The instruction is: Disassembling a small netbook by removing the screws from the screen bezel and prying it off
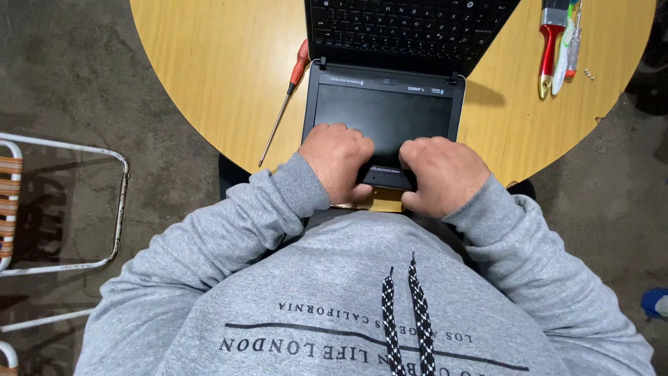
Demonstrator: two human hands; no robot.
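1. The counter (209, 90) is round, with a smooth yellow wood-grain top, and it stands over a rough grey concrete floor (62, 63).
2. A small black laptop (386, 69) lies opened flat on the counter, its keyboard at the far side and its matte dark screen panel (383, 115) turned toward the person, the panel's near edge reaching the counter's rim.
3. The left hand (339, 161) rests knuckles-up on the near left part of the screen panel, fingers curled down and pressed together against the bezel.
4. The right hand (442, 174) lies just beside it on the near right part, curled the same way, the thumb tucked at the panel's lower edge.
5. Each grip looks closed onto the panel's near edge, though the fingertips are hidden under the knuckles, so whether they pinch or only press I cannot tell.
6. A slim screwdriver (287, 94) with a red handle and thin steel shaft lies just left of the laptop.
7. At the far right lie a red-handled brush (550, 45) and a pale pen-like tool (567, 42), both cut off by the top edge.
8. A tubular metal chair frame (104, 209) stands to the left on the floor.
9. Grey fleece sleeves (278, 202) cover both forearms.
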